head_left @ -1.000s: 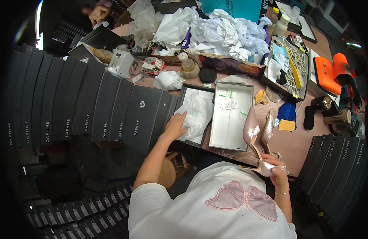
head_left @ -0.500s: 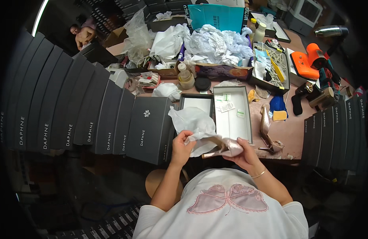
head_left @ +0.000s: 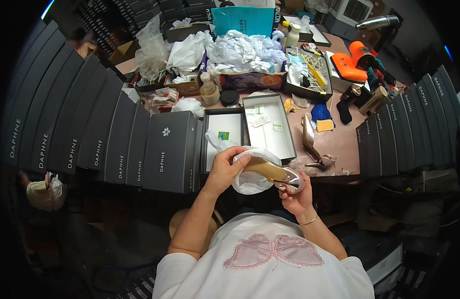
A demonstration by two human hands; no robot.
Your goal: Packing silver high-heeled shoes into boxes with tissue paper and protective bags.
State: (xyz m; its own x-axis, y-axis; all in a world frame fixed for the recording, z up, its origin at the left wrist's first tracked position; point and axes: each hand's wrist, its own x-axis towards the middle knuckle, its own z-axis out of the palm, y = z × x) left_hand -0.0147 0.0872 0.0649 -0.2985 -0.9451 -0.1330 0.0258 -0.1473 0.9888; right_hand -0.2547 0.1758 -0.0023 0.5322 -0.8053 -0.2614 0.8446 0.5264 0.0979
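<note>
In front of my body, my right hand pinches the toe end of a shiny rose-gold high-heeled shoe, which lies tilted with its pale insole showing. My left hand is closed on white tissue paper gathered around the heel end; the paper hides that end. Beyond them lie two halves of a shoe box: a white-lined one with paper tags and small green-and-white packets, and a dark-rimmed one with a green card inside. A matching shoe rests on the table, right of the box.
Rows of dark shoe boxes stand on the left and right. Behind are a carton of crumpled tissue, a glue bottle, a tray of tools and an orange device. A yellow sponge lies near the matching shoe.
My left hand has brought the tissue paper over the shoe's heel end, uncovering the green card in the box. The shoe has turned so its insole shows. The whole view has shifted.
</note>
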